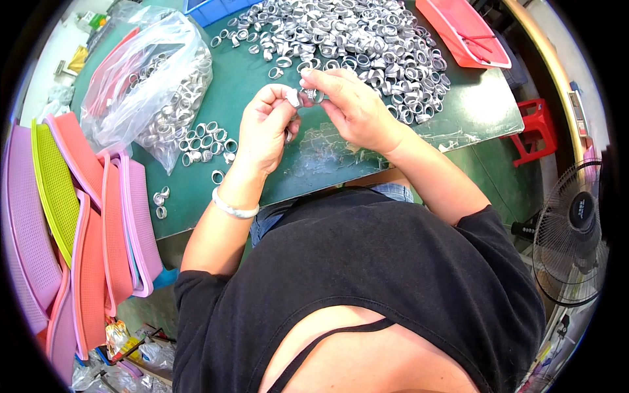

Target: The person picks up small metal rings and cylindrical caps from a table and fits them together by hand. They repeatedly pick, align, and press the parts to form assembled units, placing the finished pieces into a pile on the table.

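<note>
Over the green table (314, 157), my two hands are close together. My right hand (357, 108) pinches a silver-coloured metal ring (312, 95) between thumb and fingers. My left hand (265, 128) is closed beside it, and a small white piece (293, 98) shows at its fingertips; what that is I cannot make out. A bit of grey metal peeks from under the left fingers. Just beyond my hands spreads a big heap of similar rings (354, 39). A smaller group of rings (206, 141) lies left of my left wrist, which wears a pale bangle (234, 204).
A clear plastic bag (147, 82) partly filled with rings lies at the left. A blue bin (216, 9) stands at the far edge, a red tray (462, 33) at the far right. Stacked coloured plastic baskets (111, 229) crowd the left. Rightward are a red stool (534, 131) and a fan (570, 229).
</note>
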### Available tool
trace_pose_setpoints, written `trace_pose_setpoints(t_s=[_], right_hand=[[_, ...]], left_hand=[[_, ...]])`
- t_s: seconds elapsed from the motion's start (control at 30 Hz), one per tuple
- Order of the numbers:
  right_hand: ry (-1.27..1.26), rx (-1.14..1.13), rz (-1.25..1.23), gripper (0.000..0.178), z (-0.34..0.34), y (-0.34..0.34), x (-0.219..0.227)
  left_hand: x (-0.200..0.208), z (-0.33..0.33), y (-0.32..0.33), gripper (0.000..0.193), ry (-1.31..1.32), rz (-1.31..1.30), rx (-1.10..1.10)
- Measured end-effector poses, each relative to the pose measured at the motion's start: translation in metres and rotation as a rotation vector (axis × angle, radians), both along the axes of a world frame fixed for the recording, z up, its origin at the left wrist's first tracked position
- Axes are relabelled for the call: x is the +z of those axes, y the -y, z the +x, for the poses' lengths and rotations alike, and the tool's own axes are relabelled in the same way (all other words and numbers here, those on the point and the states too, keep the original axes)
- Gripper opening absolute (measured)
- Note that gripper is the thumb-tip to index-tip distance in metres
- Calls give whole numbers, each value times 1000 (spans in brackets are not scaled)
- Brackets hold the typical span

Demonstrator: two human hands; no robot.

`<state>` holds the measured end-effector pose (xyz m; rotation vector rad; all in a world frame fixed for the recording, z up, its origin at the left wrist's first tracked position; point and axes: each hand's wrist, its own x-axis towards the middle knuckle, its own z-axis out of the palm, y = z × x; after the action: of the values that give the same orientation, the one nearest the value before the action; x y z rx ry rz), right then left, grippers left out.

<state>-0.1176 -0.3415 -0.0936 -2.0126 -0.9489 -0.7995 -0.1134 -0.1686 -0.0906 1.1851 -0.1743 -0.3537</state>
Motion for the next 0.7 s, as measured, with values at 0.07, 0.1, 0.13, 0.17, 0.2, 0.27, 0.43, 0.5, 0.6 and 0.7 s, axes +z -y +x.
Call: trace_pose_setpoints(t_s=[0.07, 0.1, 0.13, 0.17, 0.2, 0.27, 0.43, 0.5, 0.6, 0.7], right_hand=[[24, -1, -16, 53, 0, 0, 0], [6, 16, -13, 54, -1, 0, 0], [-12, 33, -10, 56, -2, 0, 1], [-30, 51, -7, 57, -3, -1, 1], [-105, 80, 53, 59, -5, -2, 0], [-258, 134, 170, 62, -9, -3, -5], [-683, 406, 519, 71, -18, -4, -4], [-561, 379, 509, 71, -20, -6, -2], [-366, 348, 480, 75, -21, -9, -3], [-218, 329, 434, 81, -22, -12, -1]], left_hand=[[1, -3, -1, 6, 50, 7, 25], [0, -5, -2, 6, 56, 5, 24], [-3, -6, -2, 6, 63, 2, 23], [-4, -8, -1, 5, 71, -1, 23], [-4, -10, 0, 5, 84, -5, 41], [-3, -13, 3, 5, 106, -16, 71], [-13, -16, 1, 8, 389, 47, 97], [-16, -17, 0, 10, 510, 56, 106], [-12, -22, -1, 12, 571, 60, 103], [-13, -24, -4, 14, 603, 49, 100]])
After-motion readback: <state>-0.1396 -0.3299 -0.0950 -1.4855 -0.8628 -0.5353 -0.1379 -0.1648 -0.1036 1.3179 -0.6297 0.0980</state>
